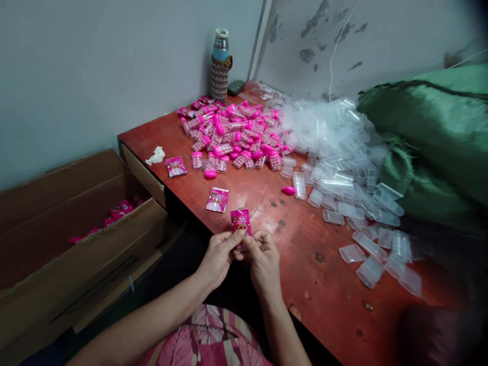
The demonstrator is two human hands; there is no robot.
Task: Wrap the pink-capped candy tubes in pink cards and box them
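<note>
Sachet (241,222) upright between both hands

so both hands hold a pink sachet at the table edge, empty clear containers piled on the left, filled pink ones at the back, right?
Not quite. The head view shows the clear containers piled on the right. The rest holds: left hand and right hand hold the pink sachet, filled pink ones behind.

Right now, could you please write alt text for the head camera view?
Two bare hands, left hand and right hand, hold a small pink sachet together over a red table. Behind lie a pile of pink-capped filled containers, a heap of empty clear containers and two more sachets.
</note>
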